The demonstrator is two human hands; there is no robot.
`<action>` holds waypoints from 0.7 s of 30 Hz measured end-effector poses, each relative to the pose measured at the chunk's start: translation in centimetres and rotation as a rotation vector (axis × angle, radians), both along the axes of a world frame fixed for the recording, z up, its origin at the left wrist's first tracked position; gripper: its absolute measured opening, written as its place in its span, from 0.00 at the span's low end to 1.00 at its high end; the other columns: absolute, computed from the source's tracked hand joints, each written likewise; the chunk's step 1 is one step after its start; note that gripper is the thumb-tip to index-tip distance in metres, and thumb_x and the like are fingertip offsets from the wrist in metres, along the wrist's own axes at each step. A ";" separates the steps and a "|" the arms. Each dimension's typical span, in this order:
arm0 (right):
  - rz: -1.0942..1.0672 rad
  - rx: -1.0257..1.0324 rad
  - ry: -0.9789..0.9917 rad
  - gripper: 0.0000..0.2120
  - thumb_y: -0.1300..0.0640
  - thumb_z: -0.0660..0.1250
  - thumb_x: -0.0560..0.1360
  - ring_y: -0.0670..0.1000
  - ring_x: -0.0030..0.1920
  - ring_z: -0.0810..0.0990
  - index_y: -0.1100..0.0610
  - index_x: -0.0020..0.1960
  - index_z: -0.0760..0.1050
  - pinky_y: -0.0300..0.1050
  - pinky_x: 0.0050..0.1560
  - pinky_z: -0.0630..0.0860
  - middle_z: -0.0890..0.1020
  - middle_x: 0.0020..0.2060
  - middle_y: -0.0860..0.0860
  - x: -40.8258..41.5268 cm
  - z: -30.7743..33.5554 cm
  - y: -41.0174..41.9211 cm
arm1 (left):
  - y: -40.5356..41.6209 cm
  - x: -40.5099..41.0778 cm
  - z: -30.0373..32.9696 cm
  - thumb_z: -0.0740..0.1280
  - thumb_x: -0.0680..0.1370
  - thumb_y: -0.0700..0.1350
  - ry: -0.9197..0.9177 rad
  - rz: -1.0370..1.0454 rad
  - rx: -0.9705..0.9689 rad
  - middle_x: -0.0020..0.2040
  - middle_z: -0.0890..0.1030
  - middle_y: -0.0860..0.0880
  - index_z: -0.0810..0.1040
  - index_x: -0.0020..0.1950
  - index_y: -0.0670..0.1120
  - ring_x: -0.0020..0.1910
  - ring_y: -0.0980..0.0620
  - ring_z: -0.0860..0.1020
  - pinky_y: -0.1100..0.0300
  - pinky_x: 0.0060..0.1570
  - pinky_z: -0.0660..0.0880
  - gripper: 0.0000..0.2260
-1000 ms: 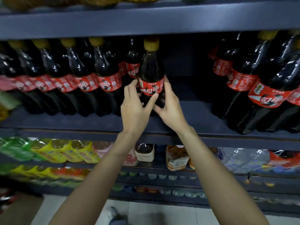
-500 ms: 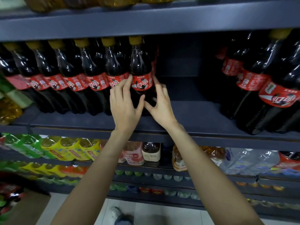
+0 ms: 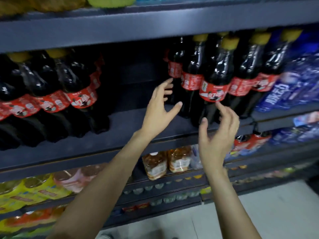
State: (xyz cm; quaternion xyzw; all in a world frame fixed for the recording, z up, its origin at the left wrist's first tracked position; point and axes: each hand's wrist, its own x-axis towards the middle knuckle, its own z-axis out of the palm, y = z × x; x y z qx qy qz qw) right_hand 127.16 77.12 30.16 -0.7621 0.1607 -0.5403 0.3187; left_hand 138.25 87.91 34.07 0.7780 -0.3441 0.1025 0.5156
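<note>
Neither hand holds anything: the left hand (image 3: 159,111) is spread wide, thumb well apart from the fingers, and the right hand (image 3: 218,137) is loosely curled, palm turned left. The right forefinger reaches the lower edge of the red label (image 3: 213,91) on the nearest cola bottle (image 3: 215,69); whether it touches is unclear. That bottle stands upright at the front of the right cola group (image 3: 245,66), near the shelf (image 3: 120,125) edge. The left hand's fingertips are just beside the group's leftmost bottle (image 3: 174,69), the thumb near the foot of the next one. Left of the hands is a bare stretch of shelf, then another cola row (image 3: 76,78). Right of the colas lie blue packs (image 3: 291,87). On the shelf below stand amber bottles (image 3: 155,164), with yellow packs (image 3: 34,192) further left. A pale floor (image 3: 259,213) shows at the bottom right.
</note>
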 end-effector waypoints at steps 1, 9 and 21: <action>-0.008 0.028 0.027 0.21 0.61 0.64 0.77 0.56 0.62 0.71 0.62 0.69 0.67 0.40 0.61 0.68 0.72 0.61 0.59 -0.2 0.2 -0.8 | -1.4 -0.1 -0.2 0.69 0.76 0.44 0.039 -0.006 -0.025 0.67 0.69 0.50 0.60 0.74 0.48 0.62 0.58 0.71 0.62 0.64 0.69 0.29; 0.065 0.087 0.232 0.41 0.52 0.71 0.73 0.49 0.67 0.67 0.58 0.77 0.52 0.37 0.56 0.67 0.67 0.70 0.54 1.4 1.7 -2.7 | -5.2 1.4 -2.0 0.69 0.75 0.39 0.136 -0.061 -0.097 0.76 0.58 0.49 0.49 0.76 0.55 0.73 0.49 0.62 0.43 0.69 0.66 0.38; 0.279 0.100 0.183 0.41 0.54 0.75 0.69 0.45 0.60 0.73 0.50 0.75 0.56 0.45 0.56 0.76 0.73 0.61 0.48 2.7 2.0 0.4 | 1.6 0.3 -3.4 0.72 0.73 0.49 -0.112 0.390 -0.137 0.65 0.66 0.51 0.55 0.75 0.56 0.56 0.60 0.72 0.59 0.49 0.77 0.36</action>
